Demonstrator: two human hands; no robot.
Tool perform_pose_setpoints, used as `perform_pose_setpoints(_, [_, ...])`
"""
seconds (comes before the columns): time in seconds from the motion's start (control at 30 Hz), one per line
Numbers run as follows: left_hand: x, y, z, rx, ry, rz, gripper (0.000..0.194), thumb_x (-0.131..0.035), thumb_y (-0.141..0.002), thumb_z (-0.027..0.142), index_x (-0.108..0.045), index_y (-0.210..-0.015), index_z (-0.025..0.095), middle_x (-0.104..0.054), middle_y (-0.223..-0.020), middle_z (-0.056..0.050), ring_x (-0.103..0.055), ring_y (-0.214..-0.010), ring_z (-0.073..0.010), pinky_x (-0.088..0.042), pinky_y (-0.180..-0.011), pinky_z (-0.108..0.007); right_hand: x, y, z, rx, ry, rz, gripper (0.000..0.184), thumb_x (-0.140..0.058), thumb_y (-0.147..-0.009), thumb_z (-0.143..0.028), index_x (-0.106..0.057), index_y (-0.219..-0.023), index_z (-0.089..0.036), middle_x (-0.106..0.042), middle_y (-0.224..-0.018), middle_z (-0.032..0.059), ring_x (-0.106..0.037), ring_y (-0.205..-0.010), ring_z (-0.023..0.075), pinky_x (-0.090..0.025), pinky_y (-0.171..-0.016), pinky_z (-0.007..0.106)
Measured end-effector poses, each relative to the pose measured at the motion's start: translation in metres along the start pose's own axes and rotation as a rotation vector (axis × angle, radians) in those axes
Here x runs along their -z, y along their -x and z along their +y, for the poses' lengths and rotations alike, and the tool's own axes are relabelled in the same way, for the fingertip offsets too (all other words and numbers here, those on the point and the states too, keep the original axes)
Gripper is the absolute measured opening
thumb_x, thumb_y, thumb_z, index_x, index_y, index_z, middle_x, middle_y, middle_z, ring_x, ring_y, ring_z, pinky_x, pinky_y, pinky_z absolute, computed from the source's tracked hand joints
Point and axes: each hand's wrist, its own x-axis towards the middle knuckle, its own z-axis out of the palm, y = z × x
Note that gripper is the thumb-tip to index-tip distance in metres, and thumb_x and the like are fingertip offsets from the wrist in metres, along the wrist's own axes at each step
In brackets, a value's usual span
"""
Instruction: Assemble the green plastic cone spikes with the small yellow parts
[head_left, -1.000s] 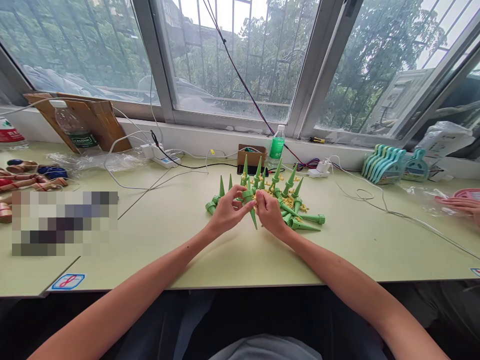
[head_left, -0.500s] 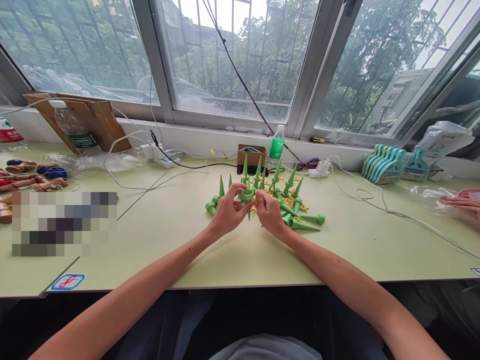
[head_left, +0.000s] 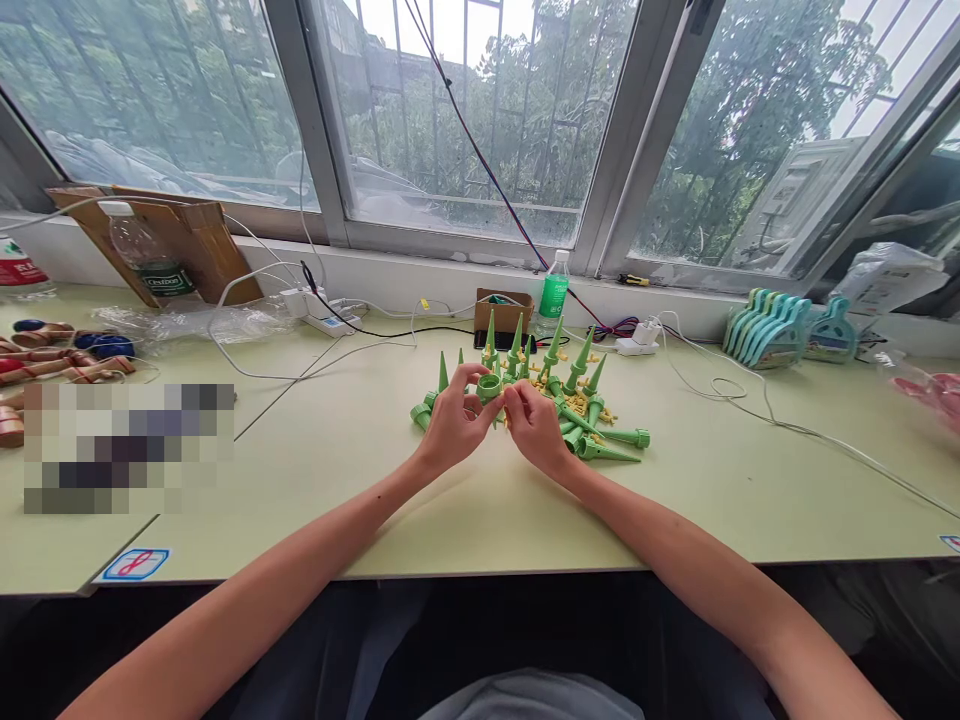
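Note:
My left hand [head_left: 454, 422] is closed around a green plastic watering spike [head_left: 489, 388], its open round mouth facing up towards me. Right beside it, my right hand [head_left: 536, 425] is pinched shut at the spike's side, the fingertips of both hands almost meeting. Whatever sits in that pinch is mostly hidden; a bit of yellow shows near the fingertips. Behind and to the right lies a group of similar green spikes [head_left: 580, 365], some standing point up and some lying down. Among them is a pile of small yellow plastic pieces [head_left: 576, 402].
A green-labelled bottle [head_left: 555, 288] and a small cardboard box [head_left: 501, 312] stand by the window. White cables [head_left: 765, 405] cross the table. Teal hangers [head_left: 772, 330] are at the right, wooden toys [head_left: 67, 355] at the left. Pink items in plastic [head_left: 934, 390] are at the far right edge.
The spike and my fingertips have shifted slightly left, and the spike's mouth is tilted more towards me. At the far right, another person's hand has moved off the pink item.

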Motion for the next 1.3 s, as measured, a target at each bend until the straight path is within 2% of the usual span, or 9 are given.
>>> perform_pose_setpoints(0.13, [0.0006, 0.0002, 0.0013, 0.018, 0.055, 0.000, 0.041, -0.068, -0.078, 0.039, -0.046, -0.109, 0.025, -0.050, -0.102, -0.001, -0.049, -0.050, -0.0011, -0.040, -0.042, -0.015, 0.0007, 0.0006, -0.0031, 0.033, -0.006, 0.057, 0.033, -0.039, -0.098, -0.045, -0.047, -0.077, -0.020, -0.045, -0.057, -0.0044, -0.040, -0.047, 0.0096, -0.030, -0.049, 0.023])
perform_pose_setpoints(0.23, [0.0006, 0.0003, 0.0017, 0.034, 0.115, -0.009, 0.040, -0.068, -0.079, 0.040, -0.045, -0.108, 0.025, -0.051, -0.091, 0.002, -0.050, -0.050, -0.0023, -0.038, -0.040, -0.014, 0.0013, 0.0004, -0.0047, 0.056, -0.019, 0.096, 0.029, -0.040, -0.098, -0.042, -0.048, -0.080, -0.020, -0.049, -0.061, -0.0036, -0.044, -0.050, 0.0092, -0.033, -0.051, 0.022])
perform_pose_setpoints(0.4, [0.0008, -0.0018, 0.0039, 0.098, 0.265, -0.032, 0.031, -0.057, -0.086, 0.044, -0.045, -0.105, 0.023, -0.050, -0.073, 0.005, -0.046, -0.041, -0.0035, -0.035, -0.036, -0.015, 0.0018, -0.0001, -0.0042, 0.050, -0.016, 0.142, 0.026, -0.040, -0.098, -0.040, -0.047, -0.083, -0.021, -0.050, -0.064, -0.0036, -0.044, -0.049, 0.0086, -0.034, -0.050, 0.022])
perform_pose_setpoints(0.57, [0.0036, -0.0051, 0.0079, 0.225, 0.449, -0.072, 0.029, -0.044, -0.091, 0.051, -0.045, -0.097, 0.022, -0.052, -0.060, 0.005, -0.048, -0.040, -0.0092, -0.036, -0.033, -0.019, 0.0018, 0.0001, -0.0051, 0.079, -0.030, 0.085, 0.026, -0.042, -0.097, -0.041, -0.050, -0.083, -0.020, -0.053, -0.068, -0.0016, -0.046, -0.051, 0.0090, -0.036, -0.050, 0.022])
perform_pose_setpoints(0.7, [0.0047, -0.0051, 0.0088, 0.287, 0.512, -0.119, 0.032, -0.043, -0.091, 0.053, -0.047, -0.094, 0.021, -0.056, -0.060, 0.004, -0.049, -0.040, -0.0095, -0.037, -0.034, -0.019, 0.0011, 0.0002, -0.0045, 0.081, -0.038, 0.001, 0.027, -0.043, -0.096, -0.042, -0.052, -0.083, -0.020, -0.055, -0.070, -0.0005, -0.047, -0.052, 0.0098, -0.038, -0.050, 0.022])
perform_pose_setpoints(1.03, [0.0060, -0.0044, 0.0068, 0.310, 0.526, -0.169, 0.030, -0.046, -0.091, 0.051, -0.047, -0.092, 0.021, -0.055, -0.058, 0.003, -0.050, -0.041, -0.0112, -0.036, -0.033, -0.020, 0.0012, -0.0005, 0.0026, 0.041, -0.064, -0.029, 0.029, -0.040, -0.097, -0.045, -0.049, -0.083, -0.021, -0.054, -0.066, -0.0014, -0.047, -0.050, 0.0098, -0.036, -0.049, 0.023])
perform_pose_setpoints(1.3, [0.0068, -0.0038, 0.0084, 0.309, 0.514, -0.202, 0.030, -0.049, -0.089, 0.050, -0.046, -0.093, 0.020, -0.056, -0.057, 0.004, -0.049, -0.039, -0.0105, -0.037, -0.033, -0.020, 0.0020, -0.0023, 0.0046, -0.007, -0.002, -0.030, 0.036, -0.036, -0.097, -0.052, -0.044, -0.080, -0.022, -0.043, -0.053, -0.0054, -0.041, -0.045, 0.0105, -0.031, -0.047, 0.023])
